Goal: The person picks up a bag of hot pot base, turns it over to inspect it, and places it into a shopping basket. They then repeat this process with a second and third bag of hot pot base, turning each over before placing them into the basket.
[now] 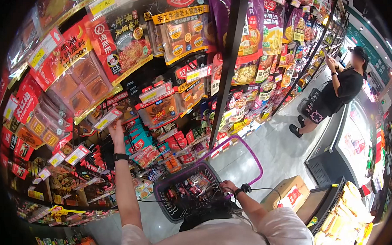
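Observation:
My left hand [116,130] is raised to the shelf rack, its fingertips right at a price tag [108,119] and partly hidden there. Just beside it hangs a dark packet [127,110], with teal and red packets [141,144] below. At the rim of a dark grey shopping basket [166,185], my right hand [228,186] is closed on the basket where its purple handle [260,163] meets the side. Several small packaged goods [194,186] lie inside the basket.
Hotpot seasoning packs [181,29] hang in rows on the rack, split by a black upright post [230,62]. Farther along the aisle stands a person in black [345,85]. A cardboard box [289,195] and a freezer cabinet [337,147] are at the right.

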Available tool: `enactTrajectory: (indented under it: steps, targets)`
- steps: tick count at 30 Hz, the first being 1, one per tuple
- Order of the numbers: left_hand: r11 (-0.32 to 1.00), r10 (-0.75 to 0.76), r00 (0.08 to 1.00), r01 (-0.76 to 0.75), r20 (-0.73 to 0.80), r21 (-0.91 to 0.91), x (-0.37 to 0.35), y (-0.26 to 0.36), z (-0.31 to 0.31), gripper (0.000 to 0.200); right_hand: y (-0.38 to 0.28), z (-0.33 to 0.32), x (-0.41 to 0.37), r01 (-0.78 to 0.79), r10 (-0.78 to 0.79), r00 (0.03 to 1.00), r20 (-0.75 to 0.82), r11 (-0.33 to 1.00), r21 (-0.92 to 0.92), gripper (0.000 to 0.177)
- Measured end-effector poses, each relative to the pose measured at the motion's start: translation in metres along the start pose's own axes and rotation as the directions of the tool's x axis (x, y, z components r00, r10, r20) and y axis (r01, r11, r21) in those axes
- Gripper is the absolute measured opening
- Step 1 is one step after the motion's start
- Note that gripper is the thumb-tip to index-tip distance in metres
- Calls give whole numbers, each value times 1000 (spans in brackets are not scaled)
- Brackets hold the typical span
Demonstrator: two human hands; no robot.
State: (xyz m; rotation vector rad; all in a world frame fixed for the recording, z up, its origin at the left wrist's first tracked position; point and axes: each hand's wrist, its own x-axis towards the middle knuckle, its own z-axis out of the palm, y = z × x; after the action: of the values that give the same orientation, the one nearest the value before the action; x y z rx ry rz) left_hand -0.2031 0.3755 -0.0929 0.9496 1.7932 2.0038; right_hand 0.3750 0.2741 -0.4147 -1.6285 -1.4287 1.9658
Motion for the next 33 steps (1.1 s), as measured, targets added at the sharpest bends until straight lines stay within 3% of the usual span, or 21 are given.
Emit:
enactTrajectory:
  steps: [4,7,8,10,11,12,14,15,16,19,22,25,28,33]
  targets:
    - [997,-12,1000,12,-3,-72,-3,19,8,48,-13,0,-22,5,-6,1000,16,999,34,20]
    - [993,-9,1000,9,-1,-121,-2,21,11,48,3,-5,-14,47,-40,997,64,993,-109,25]
    - [990,-6,1000,4,-11,-142,0,19,10,48,16,-8,-6,225,-210,974,84,936,-271,26]
    - [995,74,993,-80,-89,-59,9,-11,4,48,50,-14,17,529,-503,838,211,655,-540,29]
    - [993,117,985,-120,-124,-15,14,-21,0,49,54,-18,22,513,-460,855,241,678,-526,21]
    - [994,18,993,-31,-120,-107,8,-9,2,49,57,-21,24,494,-414,869,270,701,-515,16]
    - [974,-38,998,27,-44,-225,2,-2,0,48,54,-23,22,392,-302,917,262,809,-438,16]
    - [957,-61,998,57,-4,-283,2,-2,-1,47,44,-21,15,305,-233,945,229,879,-366,21]
    - [958,23,1000,-22,-1,-285,8,-11,-4,44,36,-21,13,214,-159,966,202,934,-287,29]
    - [983,-21,998,11,-56,-184,10,-14,-11,42,22,-18,13,322,-264,938,226,905,-279,27]
    - [979,63,998,-68,-32,-191,4,-2,-11,35,13,-13,26,123,-116,976,183,992,-27,21]
    - [979,45,999,-43,9,-201,-2,6,-12,33,13,-5,34,148,-127,985,117,970,-193,18]
    - [988,-2,998,12,61,-155,-4,6,-11,29,23,2,53,125,-87,982,170,966,-226,22]
    - [978,52,994,-32,93,-204,-12,12,-9,32,-3,12,30,51,-37,985,168,995,-83,23]
